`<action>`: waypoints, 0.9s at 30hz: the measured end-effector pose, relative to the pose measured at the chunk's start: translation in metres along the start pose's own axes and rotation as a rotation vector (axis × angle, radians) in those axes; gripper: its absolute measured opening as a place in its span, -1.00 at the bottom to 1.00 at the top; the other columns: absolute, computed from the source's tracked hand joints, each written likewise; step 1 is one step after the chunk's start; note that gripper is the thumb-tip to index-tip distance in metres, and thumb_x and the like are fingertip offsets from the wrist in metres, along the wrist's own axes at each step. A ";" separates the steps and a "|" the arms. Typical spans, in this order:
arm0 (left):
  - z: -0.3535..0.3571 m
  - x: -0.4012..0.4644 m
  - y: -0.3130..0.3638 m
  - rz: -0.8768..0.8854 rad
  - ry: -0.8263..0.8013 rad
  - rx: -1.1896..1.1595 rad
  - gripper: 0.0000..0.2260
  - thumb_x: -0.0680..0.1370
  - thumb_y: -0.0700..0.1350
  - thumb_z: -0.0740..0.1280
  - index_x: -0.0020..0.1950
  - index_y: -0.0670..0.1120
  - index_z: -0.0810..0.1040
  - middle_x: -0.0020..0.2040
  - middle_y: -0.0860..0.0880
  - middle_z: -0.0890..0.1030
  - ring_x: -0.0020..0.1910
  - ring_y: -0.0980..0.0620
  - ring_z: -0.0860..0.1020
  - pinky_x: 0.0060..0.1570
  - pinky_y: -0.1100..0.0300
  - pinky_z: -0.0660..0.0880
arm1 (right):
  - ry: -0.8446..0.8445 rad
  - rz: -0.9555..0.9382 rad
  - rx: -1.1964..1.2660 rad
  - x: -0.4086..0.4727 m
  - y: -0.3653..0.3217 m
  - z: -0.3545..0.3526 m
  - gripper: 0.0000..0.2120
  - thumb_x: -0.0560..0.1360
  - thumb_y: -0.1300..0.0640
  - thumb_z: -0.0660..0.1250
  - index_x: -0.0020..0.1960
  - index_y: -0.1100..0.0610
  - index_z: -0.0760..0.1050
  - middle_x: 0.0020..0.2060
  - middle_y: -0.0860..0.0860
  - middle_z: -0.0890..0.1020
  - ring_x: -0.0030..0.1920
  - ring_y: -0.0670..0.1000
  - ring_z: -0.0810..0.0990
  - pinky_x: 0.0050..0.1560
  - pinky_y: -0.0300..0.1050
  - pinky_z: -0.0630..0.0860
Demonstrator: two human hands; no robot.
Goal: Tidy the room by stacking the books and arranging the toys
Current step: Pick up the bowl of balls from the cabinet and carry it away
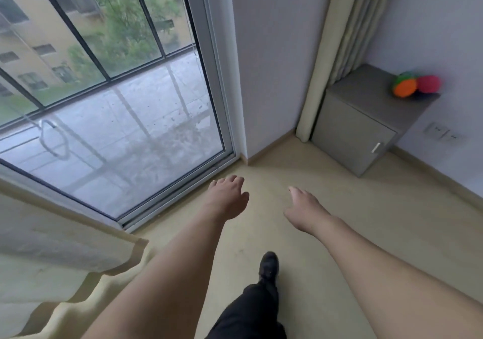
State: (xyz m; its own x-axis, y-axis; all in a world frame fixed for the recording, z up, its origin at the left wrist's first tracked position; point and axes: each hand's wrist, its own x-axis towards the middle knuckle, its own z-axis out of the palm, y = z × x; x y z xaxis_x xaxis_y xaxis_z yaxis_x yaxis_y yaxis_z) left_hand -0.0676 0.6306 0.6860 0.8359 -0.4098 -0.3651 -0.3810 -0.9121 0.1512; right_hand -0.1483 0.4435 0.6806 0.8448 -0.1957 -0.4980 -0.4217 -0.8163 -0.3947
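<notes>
Window (104, 82): one large glass door at left, with a curtain (52, 247) bunched below it.
Floor (339, 221): bare and pale; no books in view.
Cabinet (358, 134): one grey unit in the far right corner, door closed, against the wall.
Left hand (228, 198): empty, fingers loosely spread, held out over the floor.
Right hand (303, 208): empty, fingers loosely spread, well apart from the toys.
Shoe (268, 265): one dark shoe stepping forward.
Toys (415, 85): on the cabinet top near the wall, touching each other. I count two, one orange and green, one red; blur may hide more.
Handling: they look round, soft and light, likely plush or foam, so not fragile but apt to roll. Cup each around its middle.
</notes>
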 end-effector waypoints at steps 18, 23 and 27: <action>-0.120 0.381 0.196 0.186 -0.056 0.010 -0.60 0.61 0.03 0.15 0.41 -0.09 0.39 0.40 -0.12 0.44 0.37 -0.20 0.42 0.34 -0.03 0.33 | 0.131 0.170 0.135 0.266 0.144 -0.263 -0.38 0.50 0.12 0.24 0.53 0.17 0.19 0.47 0.11 0.31 0.46 0.13 0.28 0.43 -0.04 0.27; -0.129 0.447 0.266 0.241 -0.092 0.034 -0.56 0.62 0.02 0.16 0.49 -0.06 0.32 0.45 -0.11 0.40 0.42 -0.18 0.38 0.37 0.00 0.29 | 0.130 0.216 0.205 0.302 0.206 -0.307 -0.38 0.51 0.13 0.24 0.54 0.17 0.18 0.49 0.13 0.28 0.49 0.11 0.24 0.46 -0.08 0.22; -0.124 0.492 0.328 0.232 -0.121 0.034 -0.58 0.61 -0.01 0.15 0.46 -0.07 0.35 0.41 -0.11 0.44 0.38 -0.19 0.41 0.33 -0.01 0.34 | 0.126 0.268 0.210 0.328 0.273 -0.347 -0.48 0.53 0.13 0.22 0.47 0.20 0.28 0.44 0.15 0.34 0.45 0.15 0.30 0.41 -0.03 0.29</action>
State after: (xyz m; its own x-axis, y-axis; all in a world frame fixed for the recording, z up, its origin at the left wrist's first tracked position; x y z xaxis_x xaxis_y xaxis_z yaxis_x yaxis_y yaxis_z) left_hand 0.2679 0.1280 0.6698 0.6719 -0.6018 -0.4317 -0.5723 -0.7919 0.2132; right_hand 0.1278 -0.0322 0.6776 0.7235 -0.4634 -0.5117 -0.6811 -0.6002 -0.4194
